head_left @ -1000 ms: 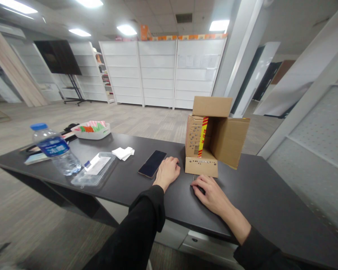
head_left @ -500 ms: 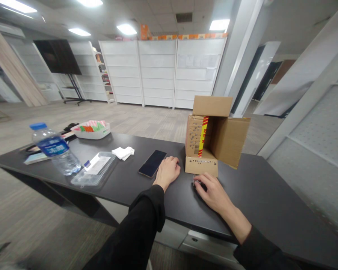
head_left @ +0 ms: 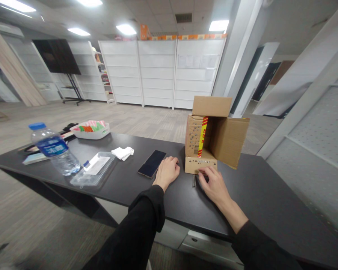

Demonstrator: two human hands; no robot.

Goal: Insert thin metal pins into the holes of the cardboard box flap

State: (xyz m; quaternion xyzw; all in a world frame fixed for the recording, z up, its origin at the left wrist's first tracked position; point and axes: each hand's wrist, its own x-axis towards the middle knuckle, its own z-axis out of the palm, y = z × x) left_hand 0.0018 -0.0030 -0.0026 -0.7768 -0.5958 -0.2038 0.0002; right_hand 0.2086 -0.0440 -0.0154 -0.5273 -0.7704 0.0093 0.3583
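My left hand (head_left: 168, 170) lies palm down on the dark tabletop, fingers resting loosely and nothing visible in it. Its edge meets a black smartphone (head_left: 152, 163). My right hand (head_left: 213, 183) is at the lower flap of an open cardboard box (head_left: 193, 137), thumb and forefinger drawn together. Whatever may be between those fingertips is too small to make out. Just left of the right hand, a few thin metal screws or nails (head_left: 194, 181) lie side by side on the table. Rows of small metal dots show in the lower flap (head_left: 192, 165) and on the box's left panel.
A clear plastic case (head_left: 107, 170) and a water bottle (head_left: 55, 150) stand to the left on the table (head_left: 129, 191). Behind them are folded white tissue (head_left: 123, 153) and a white basket (head_left: 101, 133) with colourful packets. The box's side flap (head_left: 232, 140) sticks out rightward.
My right hand has moved slightly up and away from the small metal pieces, toward the box's lower flap, leaving those pieces uncovered. The left hand stays in place.
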